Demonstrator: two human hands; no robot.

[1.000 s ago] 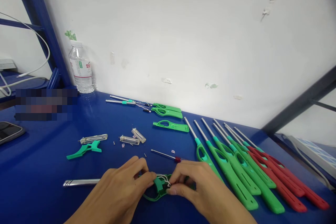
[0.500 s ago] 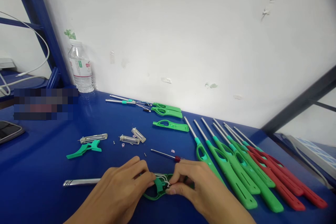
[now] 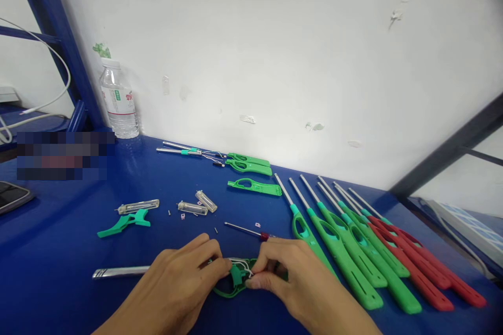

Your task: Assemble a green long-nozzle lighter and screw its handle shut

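An opened green lighter shell (image 3: 225,292) lies at the front of the table, its silver tube (image 3: 121,271) pointing left from under my left hand (image 3: 183,277). My left hand is closed on this lighter, with thumb and index finger at the teal trigger (image 3: 237,274). White wires (image 3: 240,263) run through the shell toward my right hand (image 3: 298,275). Its thumb and fingers pinch at the wire end, beside a small dark part that is mostly hidden. The right end of the shell is under the right hand.
A red-handled screwdriver (image 3: 245,229) lies just beyond my hands. Clear fuel tanks (image 3: 192,208), a teal trigger piece (image 3: 123,222) and tiny screws are to the left. Green shells (image 3: 255,187) lie farther back. Several green and red lighters (image 3: 346,251) line the right. A water bottle (image 3: 120,102) stands back left.
Both hands keep almost the same pose on the lighter. The whole view has shifted very slightly, and the fingers have barely moved.
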